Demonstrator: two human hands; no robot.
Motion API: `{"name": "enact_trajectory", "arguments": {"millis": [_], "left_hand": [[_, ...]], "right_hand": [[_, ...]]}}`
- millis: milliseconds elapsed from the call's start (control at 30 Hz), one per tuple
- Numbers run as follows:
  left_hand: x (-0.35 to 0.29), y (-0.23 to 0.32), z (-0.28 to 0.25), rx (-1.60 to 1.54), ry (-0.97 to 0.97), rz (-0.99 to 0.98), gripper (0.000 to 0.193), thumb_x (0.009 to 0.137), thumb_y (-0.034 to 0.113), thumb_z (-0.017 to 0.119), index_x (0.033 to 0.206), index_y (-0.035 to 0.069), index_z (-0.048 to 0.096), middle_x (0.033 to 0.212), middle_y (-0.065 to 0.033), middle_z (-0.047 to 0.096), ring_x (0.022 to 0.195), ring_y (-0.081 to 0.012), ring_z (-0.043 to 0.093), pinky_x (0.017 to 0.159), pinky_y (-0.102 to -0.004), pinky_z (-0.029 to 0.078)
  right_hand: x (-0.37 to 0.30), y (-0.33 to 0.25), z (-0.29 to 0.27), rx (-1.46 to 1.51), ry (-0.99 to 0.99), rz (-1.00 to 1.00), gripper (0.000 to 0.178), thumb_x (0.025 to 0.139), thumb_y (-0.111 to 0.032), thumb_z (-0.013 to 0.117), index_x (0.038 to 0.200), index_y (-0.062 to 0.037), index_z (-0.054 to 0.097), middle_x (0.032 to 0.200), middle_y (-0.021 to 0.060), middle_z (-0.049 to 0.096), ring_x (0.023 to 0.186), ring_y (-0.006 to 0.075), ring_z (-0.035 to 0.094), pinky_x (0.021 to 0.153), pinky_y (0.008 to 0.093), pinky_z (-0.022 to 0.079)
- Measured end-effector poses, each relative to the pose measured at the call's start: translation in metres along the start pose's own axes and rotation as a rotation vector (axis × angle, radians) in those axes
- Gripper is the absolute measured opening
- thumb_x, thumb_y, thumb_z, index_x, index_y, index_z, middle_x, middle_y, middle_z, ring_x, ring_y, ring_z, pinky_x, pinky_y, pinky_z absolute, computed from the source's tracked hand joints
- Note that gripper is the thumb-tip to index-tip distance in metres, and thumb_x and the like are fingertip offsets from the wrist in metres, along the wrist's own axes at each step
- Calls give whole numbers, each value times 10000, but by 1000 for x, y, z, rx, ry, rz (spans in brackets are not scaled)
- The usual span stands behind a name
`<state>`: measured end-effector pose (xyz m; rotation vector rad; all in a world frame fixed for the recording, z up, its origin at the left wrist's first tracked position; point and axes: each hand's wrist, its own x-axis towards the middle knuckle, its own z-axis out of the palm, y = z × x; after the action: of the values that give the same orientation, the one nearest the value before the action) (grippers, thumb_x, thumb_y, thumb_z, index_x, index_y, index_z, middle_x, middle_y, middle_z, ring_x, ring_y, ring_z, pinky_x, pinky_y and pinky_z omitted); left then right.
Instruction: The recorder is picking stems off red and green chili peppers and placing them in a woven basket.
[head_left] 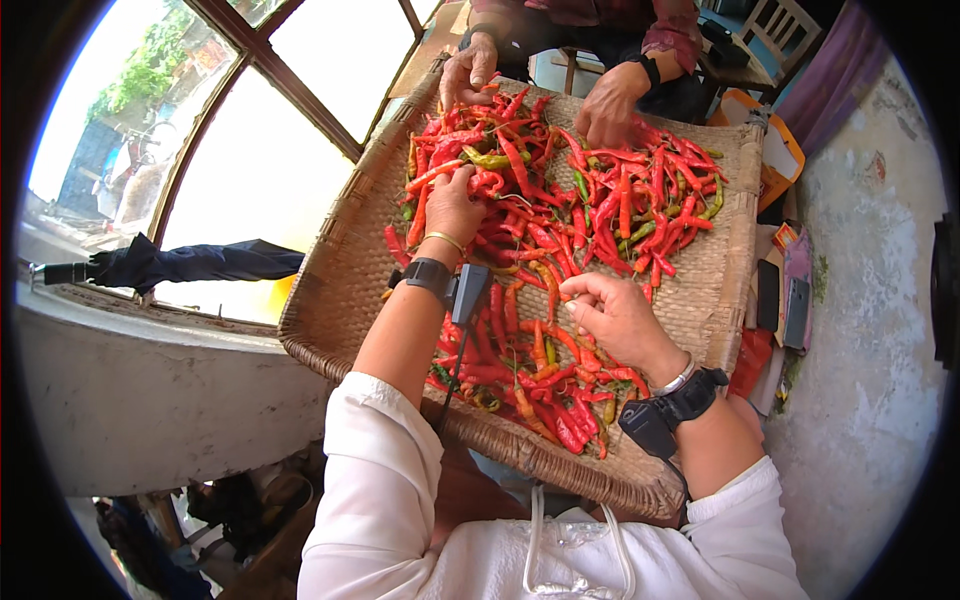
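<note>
Piles of red chili peppers [625,205], with some orange and green ones among them, lie on a large woven basket tray [345,265]. My left hand [453,212] reaches into the left of the far pile, its fingers closed at the end of an orange-red chili pepper [433,176]. The fingertips are partly hidden. Over the nearer right part, my right hand [625,325] has thumb and forefinger pinched together; what lies between them is too small to make out. Below it is a nearer heap of chili peppers [560,395].
Across the tray, another person's two hands [470,72] [610,105] work at the far peppers. A folded dark umbrella [210,265] lies on the window sill at left. Boxes and a phone-like item [796,312] stand along the wall at right. A wooden chair [775,40] is behind.
</note>
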<state>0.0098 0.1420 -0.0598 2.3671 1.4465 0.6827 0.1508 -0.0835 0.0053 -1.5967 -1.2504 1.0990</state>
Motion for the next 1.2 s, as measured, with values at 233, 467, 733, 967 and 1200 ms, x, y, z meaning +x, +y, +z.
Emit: {"name": "enact_trajectory", "arguments": {"millis": [233,467,733,967,1200], "left_hand": [[-35,21,-14,-50,-181,93,467,659,73,626,1116,81,530,1010,-181,522,924,-349,534,797,-397,456],[-80,54,-34,5,-443,215,449,647,48,620,1086,44,527,984,-196,529,885,-365,546,752,-404,468],[-121,65,-56,35,-576,374,510,644,50,627,1140,63,507,994,-178,529,855,-345,567,741,-393,481],[-135,66,-96,245,-881,480,496,693,91,598,1174,154,496,1000,-134,548,851,-301,583,712,-390,487],[-115,69,-130,23,-919,597,339,691,209,615,1017,118,602,948,-123,583,851,-293,575,733,-386,464]], "right_hand": [[0,2,0,-88,39,-63,237,766,-166,584,947,-13,603,697,98,625,639,196,607,600,311,458],[-1,6,-3,-142,43,-97,226,757,-160,588,922,-7,604,680,105,619,630,208,606,601,320,459],[-5,-2,-9,-193,63,-132,228,748,-176,597,901,-7,606,690,131,620,653,256,613,615,349,467],[-5,-2,-11,-293,63,-151,210,729,-195,595,867,-37,610,699,142,617,681,293,605,636,391,466],[-3,9,-13,-656,24,-250,199,717,-181,614,850,-34,596,740,139,612,733,310,595,652,406,463]]}}
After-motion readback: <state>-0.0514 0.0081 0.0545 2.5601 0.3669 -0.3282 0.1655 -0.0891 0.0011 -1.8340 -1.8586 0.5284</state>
